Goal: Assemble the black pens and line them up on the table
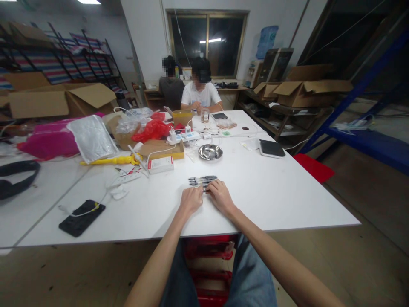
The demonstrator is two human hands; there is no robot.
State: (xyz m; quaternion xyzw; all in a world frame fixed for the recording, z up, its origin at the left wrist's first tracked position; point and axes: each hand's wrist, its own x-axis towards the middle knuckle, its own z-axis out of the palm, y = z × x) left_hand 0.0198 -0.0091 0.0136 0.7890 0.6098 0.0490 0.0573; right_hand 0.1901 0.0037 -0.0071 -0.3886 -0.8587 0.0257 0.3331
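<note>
Several pens with dark, partly clear barrels lie side by side on the white table, pointing left to right. Just in front of them, my left hand is closed, its fingertips at the near edge of the row. My right hand is bent over the right ends, fingers curled and pressed together. Between the two hands shows a short stretch of the nearest pen, gripped from both sides; my fingers hide most of it. Beyond the row stands a shiny round metal dish.
A small white box, a cardboard tray, a power strip and a red bag crowd the left. A phone lies front left, a black-topped scale right. A person sits across the table.
</note>
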